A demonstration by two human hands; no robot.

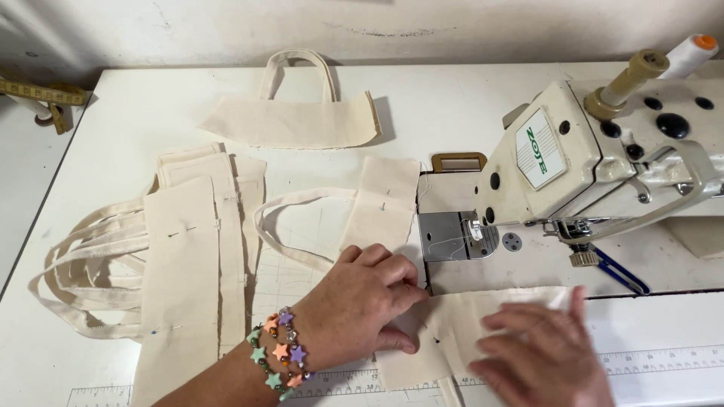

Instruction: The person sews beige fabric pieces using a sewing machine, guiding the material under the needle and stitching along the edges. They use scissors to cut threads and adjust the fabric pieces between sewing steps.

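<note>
Both our hands press flat, fingers spread and gripping nothing: left hand and right hand on the cloth piece beside the sewing machine.

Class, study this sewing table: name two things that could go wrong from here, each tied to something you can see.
1. Pins stick in the stacked fabric panels; a hand sliding across might get pricked.
2. The left hand and right hand press the cream fabric piece just below the needle plate; fingers could stray under the needle.

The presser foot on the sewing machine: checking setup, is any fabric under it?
No. The presser foot stands over bare needle plate; the canvas piece lies nearer, under both hands.
</note>
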